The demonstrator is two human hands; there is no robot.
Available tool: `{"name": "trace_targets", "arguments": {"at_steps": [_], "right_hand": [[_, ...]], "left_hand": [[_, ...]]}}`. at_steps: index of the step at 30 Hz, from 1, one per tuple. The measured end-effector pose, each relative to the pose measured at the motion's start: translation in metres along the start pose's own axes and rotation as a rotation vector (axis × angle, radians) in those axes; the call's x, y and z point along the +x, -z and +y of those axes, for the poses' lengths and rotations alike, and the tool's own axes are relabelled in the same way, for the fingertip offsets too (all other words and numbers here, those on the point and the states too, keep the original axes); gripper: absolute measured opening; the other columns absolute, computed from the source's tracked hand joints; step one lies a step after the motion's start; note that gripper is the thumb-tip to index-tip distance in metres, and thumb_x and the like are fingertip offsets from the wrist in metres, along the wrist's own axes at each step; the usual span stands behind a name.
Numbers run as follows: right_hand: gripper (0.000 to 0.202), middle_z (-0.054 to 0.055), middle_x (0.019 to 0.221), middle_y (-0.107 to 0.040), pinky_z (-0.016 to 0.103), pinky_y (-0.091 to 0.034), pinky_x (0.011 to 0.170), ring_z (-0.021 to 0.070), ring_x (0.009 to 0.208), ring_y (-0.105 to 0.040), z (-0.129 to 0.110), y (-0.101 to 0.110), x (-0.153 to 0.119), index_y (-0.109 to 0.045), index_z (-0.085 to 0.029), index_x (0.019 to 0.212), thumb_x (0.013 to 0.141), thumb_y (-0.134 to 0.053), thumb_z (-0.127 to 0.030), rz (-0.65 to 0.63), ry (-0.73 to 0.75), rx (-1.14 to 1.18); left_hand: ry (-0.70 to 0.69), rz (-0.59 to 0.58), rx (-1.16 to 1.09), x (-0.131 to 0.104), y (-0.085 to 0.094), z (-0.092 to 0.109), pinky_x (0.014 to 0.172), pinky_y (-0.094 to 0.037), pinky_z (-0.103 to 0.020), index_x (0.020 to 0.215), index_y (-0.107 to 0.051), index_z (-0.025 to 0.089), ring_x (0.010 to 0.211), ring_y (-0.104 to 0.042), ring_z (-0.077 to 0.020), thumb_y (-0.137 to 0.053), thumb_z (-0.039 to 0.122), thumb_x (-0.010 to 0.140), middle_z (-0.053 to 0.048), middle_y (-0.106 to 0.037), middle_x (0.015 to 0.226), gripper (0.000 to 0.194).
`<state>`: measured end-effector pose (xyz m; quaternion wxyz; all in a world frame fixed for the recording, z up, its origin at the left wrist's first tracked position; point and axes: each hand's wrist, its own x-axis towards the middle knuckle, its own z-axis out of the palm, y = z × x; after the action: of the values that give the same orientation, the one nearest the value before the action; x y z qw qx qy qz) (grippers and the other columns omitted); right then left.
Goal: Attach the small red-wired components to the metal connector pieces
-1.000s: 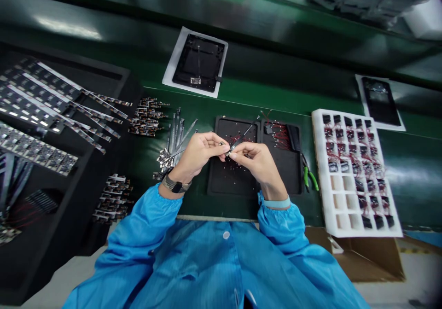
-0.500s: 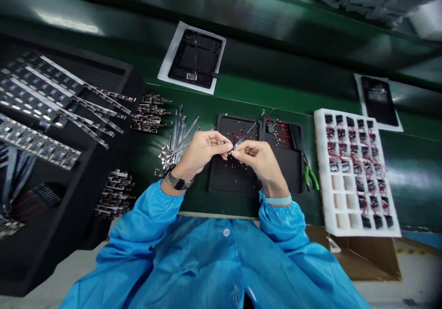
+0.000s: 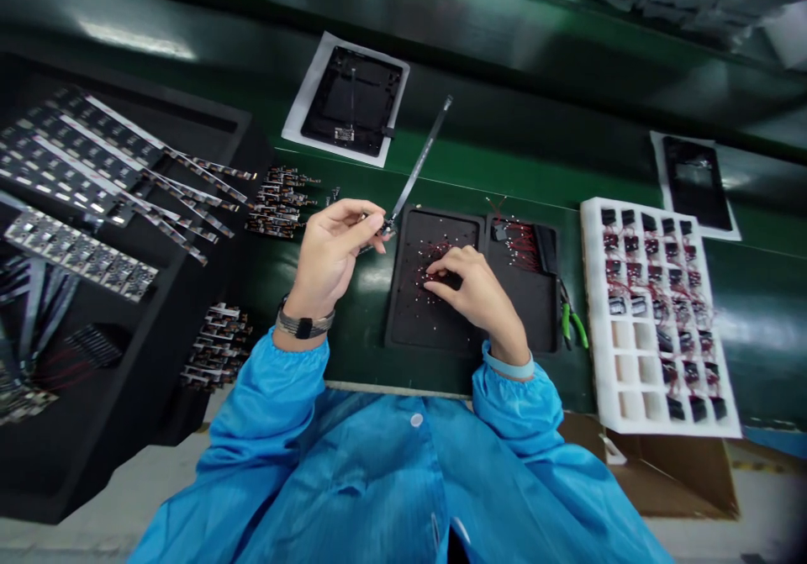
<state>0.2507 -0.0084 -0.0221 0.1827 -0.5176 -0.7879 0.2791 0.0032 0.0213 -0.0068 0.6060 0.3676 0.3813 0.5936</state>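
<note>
My left hand [image 3: 337, 249] pinches a small circuit board with a long flat ribbon cable [image 3: 421, 165], which sticks up and to the right. The board is mostly hidden by my fingers. My right hand [image 3: 470, 287] hovers low over a black tray [image 3: 409, 329], thumb and forefinger slightly apart, with no held part visible. Small red-wired parts [image 3: 435, 253] with whitish tips lie scattered by those fingertips. Just beyond my left hand, the tips of other ribbon cables [image 3: 333, 197] show; the rest is covered.
Green-handled cutters [image 3: 573, 324] lie right of the tray, near a white foam tray [image 3: 605, 379] of black wired parts. Stacked small boards [image 3: 281, 202] and a black bin [image 3: 220, 139] with board strips are on the left. A dark panel [image 3: 353, 102] rests at the back.
My hands have come apart. The left has moved left and upward with the board and its ribbon cable, while the right has let go and sits over the red-wired parts.
</note>
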Motion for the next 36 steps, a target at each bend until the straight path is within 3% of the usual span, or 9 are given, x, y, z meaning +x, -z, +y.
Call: {"name": "trace_targets", "arguments": {"at_steps": [3, 6, 11, 15, 20, 26, 32, 36], "right_hand": [[0.002, 0.006, 0.091, -0.068, 0.042, -0.042, 0.088, 0.0261, 0.093, -0.056, 0.000, -0.009, 0.002, -0.076, -0.022, 0.094, 0.095, -0.075, -0.021, -0.034, 0.003, -0.060], [0.011, 0.007, 0.091, -0.067, 0.041, -0.042, 0.088, 0.0259, 0.092, -0.056, -0.002, -0.009, 0.003, -0.074, -0.022, 0.088, 0.098, -0.069, -0.020, -0.026, 0.018, -0.033], [0.009, 0.005, 0.096, -0.073, 0.043, -0.045, 0.092, 0.0254, 0.093, -0.063, -0.006, 0.001, 0.003, -0.073, -0.024, 0.092, 0.099, -0.068, -0.025, 0.073, 0.036, 0.097], [0.006, 0.003, 0.086, -0.076, 0.040, -0.046, 0.083, 0.0233, 0.082, -0.066, -0.007, 0.002, 0.001, -0.075, -0.024, 0.093, 0.097, -0.070, -0.025, 0.158, -0.030, 0.145], [0.010, 0.003, 0.088, -0.079, 0.040, -0.051, 0.085, 0.0233, 0.085, -0.072, -0.007, 0.001, 0.000, -0.075, -0.023, 0.093, 0.098, -0.067, -0.027, 0.197, -0.068, 0.246], [0.004, 0.002, 0.083, -0.075, 0.034, -0.053, 0.077, 0.0189, 0.076, -0.069, -0.011, 0.003, -0.002, -0.073, -0.021, 0.094, 0.092, -0.070, -0.022, 0.207, -0.077, 0.328], [0.004, 0.003, 0.085, -0.076, 0.033, -0.054, 0.077, 0.0185, 0.077, -0.069, -0.013, 0.006, -0.004, -0.074, -0.021, 0.090, 0.091, -0.071, -0.023, 0.238, -0.056, 0.322], [0.007, 0.004, 0.088, -0.078, 0.034, -0.055, 0.076, 0.0195, 0.079, -0.071, -0.015, 0.009, -0.006, -0.077, -0.020, 0.093, 0.094, -0.072, -0.025, 0.223, -0.048, 0.344]], "left_hand": [[-0.007, 0.015, 0.047, 0.001, 0.001, -0.002, 0.064, -0.058, -0.025, 0.089, -0.079, 0.020, 0.073, -0.069, -0.0134, -0.090, 0.035, 0.078, -0.003, -0.073, 0.089, 0.022], [-0.010, 0.016, 0.084, 0.000, 0.000, -0.004, 0.065, -0.058, -0.027, 0.086, -0.080, 0.019, 0.074, -0.067, -0.0137, -0.090, 0.037, 0.078, -0.005, -0.075, 0.095, 0.022], [-0.013, 0.005, 0.126, -0.001, -0.002, -0.003, 0.060, -0.055, -0.026, 0.085, -0.081, 0.019, 0.070, -0.067, -0.0131, -0.089, 0.038, 0.079, -0.006, -0.076, 0.095, 0.021], [-0.017, -0.003, 0.161, -0.001, -0.001, -0.004, 0.061, -0.055, -0.026, 0.088, -0.082, 0.019, 0.067, -0.066, -0.0123, -0.089, 0.036, 0.080, -0.006, -0.077, 0.093, 0.020], [-0.035, -0.012, 0.161, -0.001, -0.002, -0.005, 0.060, -0.054, -0.023, 0.089, -0.083, 0.020, 0.066, -0.066, -0.0109, -0.087, 0.033, 0.083, -0.005, -0.078, 0.094, 0.015], [-0.024, -0.059, 0.188, -0.004, -0.007, -0.003, 0.059, -0.059, -0.026, 0.091, -0.080, 0.017, 0.083, -0.077, -0.0210, -0.084, 0.039, 0.085, -0.008, -0.077, 0.094, 0.023], [0.036, -0.050, 0.204, -0.004, -0.006, -0.006, 0.052, -0.051, -0.022, 0.109, -0.076, 0.017, 0.062, -0.071, -0.0141, -0.087, 0.029, 0.080, -0.001, -0.070, 0.075, 0.033], [0.016, 0.034, 0.212, -0.001, -0.005, -0.008, 0.054, -0.050, -0.021, 0.105, -0.071, 0.017, 0.063, -0.069, -0.0126, -0.086, 0.027, 0.080, -0.003, -0.075, 0.079, 0.030]]}}
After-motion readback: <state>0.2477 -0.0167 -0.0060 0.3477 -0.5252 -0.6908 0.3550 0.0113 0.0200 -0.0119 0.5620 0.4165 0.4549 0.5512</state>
